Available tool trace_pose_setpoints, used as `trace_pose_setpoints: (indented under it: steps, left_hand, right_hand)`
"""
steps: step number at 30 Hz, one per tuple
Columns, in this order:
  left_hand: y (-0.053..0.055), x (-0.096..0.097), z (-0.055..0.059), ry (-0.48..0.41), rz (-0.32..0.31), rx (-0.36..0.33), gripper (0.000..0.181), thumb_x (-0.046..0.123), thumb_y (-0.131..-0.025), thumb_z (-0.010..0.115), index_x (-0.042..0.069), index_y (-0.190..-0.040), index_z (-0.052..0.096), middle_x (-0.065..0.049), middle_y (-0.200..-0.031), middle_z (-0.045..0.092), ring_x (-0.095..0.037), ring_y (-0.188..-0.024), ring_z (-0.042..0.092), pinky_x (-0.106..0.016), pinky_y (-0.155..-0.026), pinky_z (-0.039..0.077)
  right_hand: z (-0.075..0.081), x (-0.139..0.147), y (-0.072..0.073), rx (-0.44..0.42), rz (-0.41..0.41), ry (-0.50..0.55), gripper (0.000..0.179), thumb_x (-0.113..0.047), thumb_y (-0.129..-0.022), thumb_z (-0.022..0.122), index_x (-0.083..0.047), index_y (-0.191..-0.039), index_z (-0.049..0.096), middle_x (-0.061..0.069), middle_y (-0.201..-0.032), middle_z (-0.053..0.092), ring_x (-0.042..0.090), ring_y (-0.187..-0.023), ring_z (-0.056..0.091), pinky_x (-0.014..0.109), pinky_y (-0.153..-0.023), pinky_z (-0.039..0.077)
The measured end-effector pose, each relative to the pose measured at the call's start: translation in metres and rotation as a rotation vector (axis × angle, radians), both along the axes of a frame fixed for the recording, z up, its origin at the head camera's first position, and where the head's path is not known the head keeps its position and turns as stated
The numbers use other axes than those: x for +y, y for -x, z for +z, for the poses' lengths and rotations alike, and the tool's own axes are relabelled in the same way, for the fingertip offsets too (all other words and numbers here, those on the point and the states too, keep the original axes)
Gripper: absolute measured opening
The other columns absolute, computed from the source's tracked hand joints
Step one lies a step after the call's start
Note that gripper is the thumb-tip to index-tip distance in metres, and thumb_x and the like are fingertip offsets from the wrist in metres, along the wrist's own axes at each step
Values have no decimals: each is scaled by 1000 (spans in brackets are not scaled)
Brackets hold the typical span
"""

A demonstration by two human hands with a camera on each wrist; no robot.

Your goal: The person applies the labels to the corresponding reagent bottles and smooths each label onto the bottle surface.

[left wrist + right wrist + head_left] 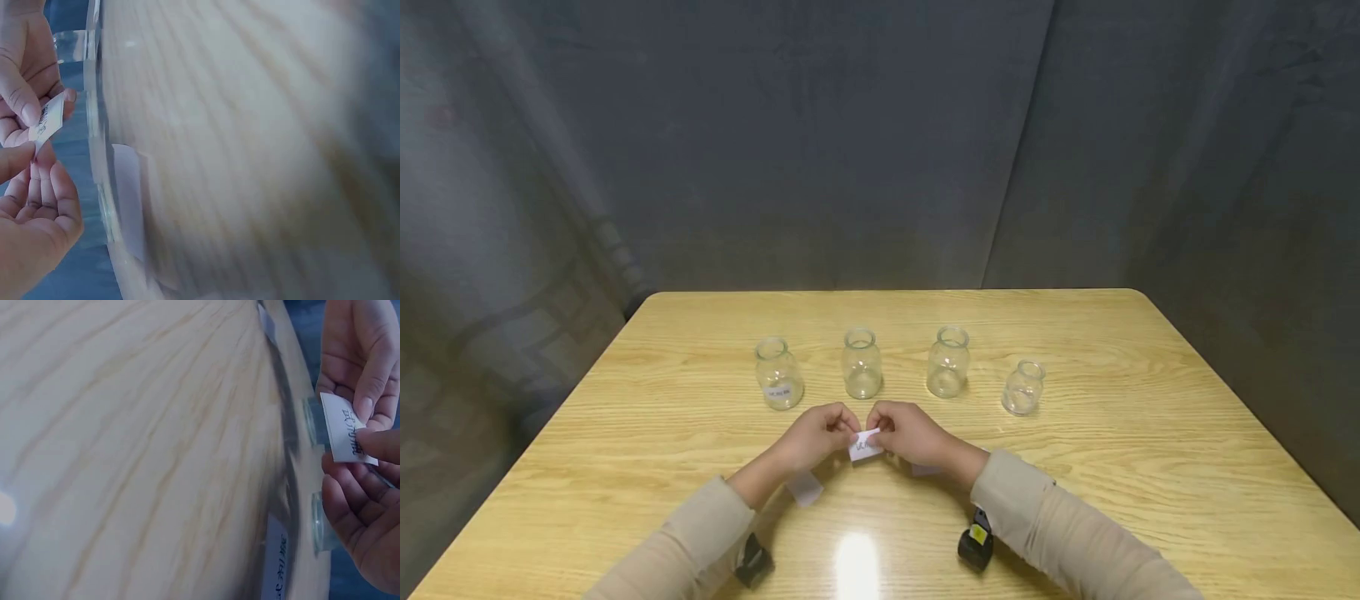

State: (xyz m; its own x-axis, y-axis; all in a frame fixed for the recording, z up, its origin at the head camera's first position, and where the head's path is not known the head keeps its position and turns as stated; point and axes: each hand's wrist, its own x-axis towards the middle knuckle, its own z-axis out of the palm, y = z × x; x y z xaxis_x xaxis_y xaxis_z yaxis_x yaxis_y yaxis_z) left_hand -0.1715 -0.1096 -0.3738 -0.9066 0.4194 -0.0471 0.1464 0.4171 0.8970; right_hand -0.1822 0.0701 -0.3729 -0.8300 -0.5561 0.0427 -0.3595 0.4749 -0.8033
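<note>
Both hands meet over the front middle of the table around a small white label [864, 447] with dark printed characters. My left hand [818, 435] pinches one end between thumb and fingertip; my right hand [913, 431] pinches the other. The right wrist view shows the label [345, 432] tilted, with thumbs on its printed face. Just beyond the hands stand two clear glass jars, a left one [861, 367] and a right one [948, 365]. Farther left is a glass jar [778, 367] bearing a similar label [779, 392].
A smaller clear jar [1023, 388] stands to the right. One paper slip [806, 488] lies by the left wrist, and another slip [927, 470], printed, lies partly hidden under the right wrist. Grey curtains [820, 150] hang behind the wooden table [1112, 392].
</note>
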Motion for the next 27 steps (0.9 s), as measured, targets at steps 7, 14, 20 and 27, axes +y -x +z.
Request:
trace_pose_setpoints:
  steps: [7, 14, 20, 27]
  left_hand:
    - [0, 1, 1, -51, 19, -24, 8, 4, -81, 54, 0, -88, 55, -4, -73, 53, -16, -67, 51, -28, -61, 43]
    - [4, 1, 9, -185, 17, -145, 15, 7, -85, 49, -6, -91, 53, -7, -80, 57, -17, -74, 56, -35, -72, 47]
    - [8, 0, 15, -282, -27, -236, 24, 11, -87, 48, -12, -94, 52, -9, -81, 58, -17, -74, 57, -32, -74, 47]
    - [10, -2, 15, -369, -51, -296, 24, 8, -86, 48, -15, -94, 50, -7, -76, 59, -15, -71, 58, -31, -73, 48]
  right_hand:
    - [2, 0, 1, -75, -38, 64, 5, -2, -81, 55, -6, -82, 53, 0, -64, 47, 9, -49, 42, 19, -43, 38]
    - [9, 5, 3, -120, -95, 180, 5, 1, -82, 53, -3, -85, 54, 3, -68, 50, 14, -62, 49, 29, -56, 46]
    - [14, 8, 4, -142, -90, 231, 6, 3, -81, 53, 1, -86, 53, 5, -68, 51, 13, -63, 51, 37, -61, 48]
    - [17, 9, 4, -170, -82, 261, 7, 3, -81, 53, 3, -88, 53, 5, -68, 51, 13, -63, 50, 39, -63, 48]
